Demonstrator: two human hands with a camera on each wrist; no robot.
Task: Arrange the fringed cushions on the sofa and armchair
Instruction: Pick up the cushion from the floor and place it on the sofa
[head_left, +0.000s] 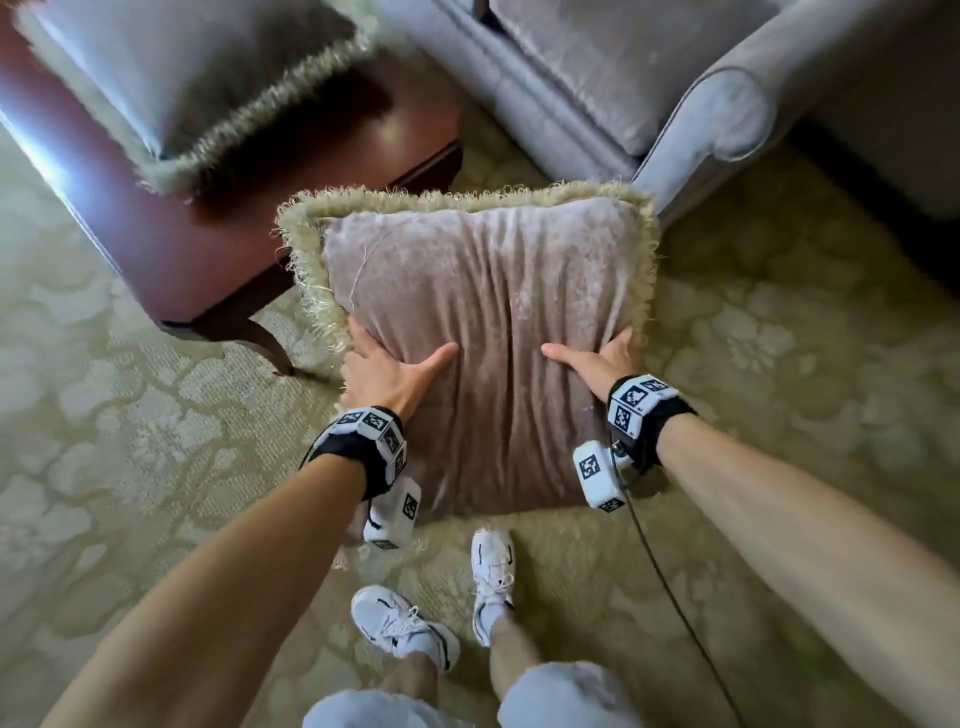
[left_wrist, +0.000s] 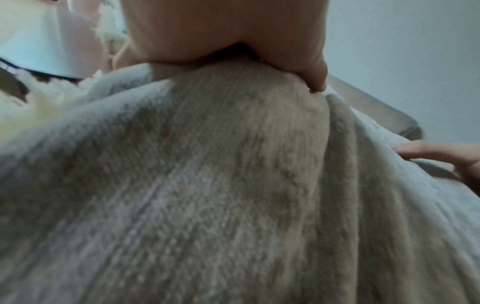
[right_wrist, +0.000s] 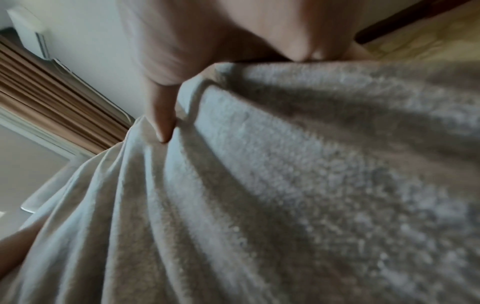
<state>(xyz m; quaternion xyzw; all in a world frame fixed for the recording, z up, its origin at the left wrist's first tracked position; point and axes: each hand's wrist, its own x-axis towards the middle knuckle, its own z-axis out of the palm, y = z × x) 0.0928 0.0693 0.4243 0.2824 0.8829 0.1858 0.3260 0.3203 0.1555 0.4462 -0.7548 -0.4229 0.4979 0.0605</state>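
I hold a mauve velvet cushion (head_left: 483, 322) with a cream fringe in front of me, above the carpet. My left hand (head_left: 384, 374) grips its left side and my right hand (head_left: 597, 358) grips its right side. Both thumbs lie on the top face and the fingers wrap under the edges, out of sight. The left wrist view shows the velvet (left_wrist: 207, 185) creased under my left hand (left_wrist: 233, 41). The right wrist view shows the cushion (right_wrist: 311, 164) with my right hand (right_wrist: 161, 115) pressing a fold. A second fringed cushion (head_left: 171, 88) lies on the wooden table (head_left: 223, 249) at upper left.
A grey upholstered armchair or sofa with a rolled arm (head_left: 727, 114) and a bare seat (head_left: 597, 57) stands just beyond the held cushion, at upper right. Patterned beige carpet (head_left: 779, 364) covers the floor. My feet in white trainers (head_left: 400, 623) stand below the cushion.
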